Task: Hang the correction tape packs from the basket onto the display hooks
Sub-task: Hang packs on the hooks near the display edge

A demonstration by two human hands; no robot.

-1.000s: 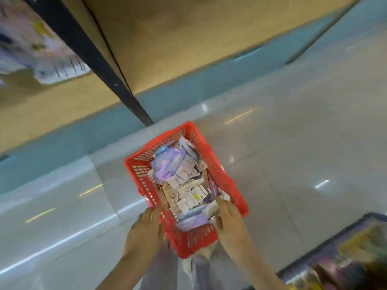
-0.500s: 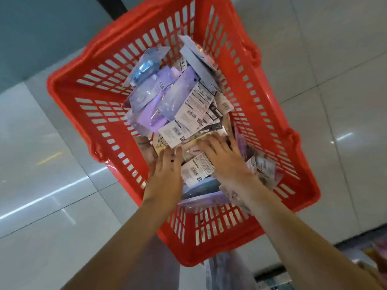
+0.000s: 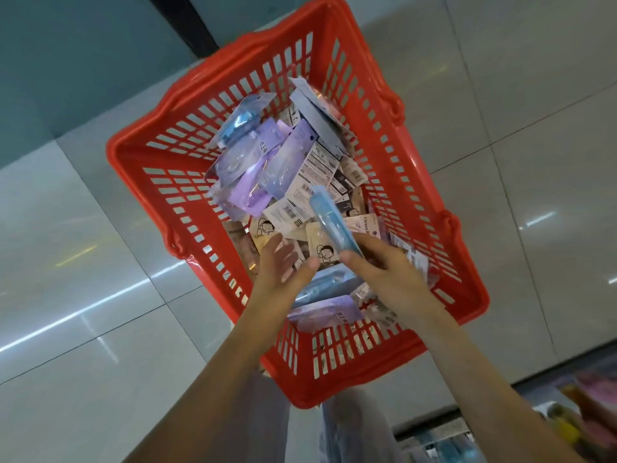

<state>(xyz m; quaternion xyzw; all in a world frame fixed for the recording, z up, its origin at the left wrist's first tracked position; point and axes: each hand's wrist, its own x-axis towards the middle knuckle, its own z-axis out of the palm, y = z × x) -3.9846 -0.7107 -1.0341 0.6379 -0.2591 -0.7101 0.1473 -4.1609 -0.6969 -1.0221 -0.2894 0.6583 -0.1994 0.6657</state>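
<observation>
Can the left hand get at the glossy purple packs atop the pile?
Likely yes: the open left hand hovers over the red plastic basket, and the glossy purple packs lie uncovered on top, just beyond it.

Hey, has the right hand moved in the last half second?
Yes. Against the basket, the right hand has lifted off the packs and drawn slightly toward its right wall, now gripping a blue pack.

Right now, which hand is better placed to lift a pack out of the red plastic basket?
The right hand: its grip pinches a slim blue plastic pack above the other packs in the red slotted plastic basket. The left hand is open over them and holds nothing.
</observation>
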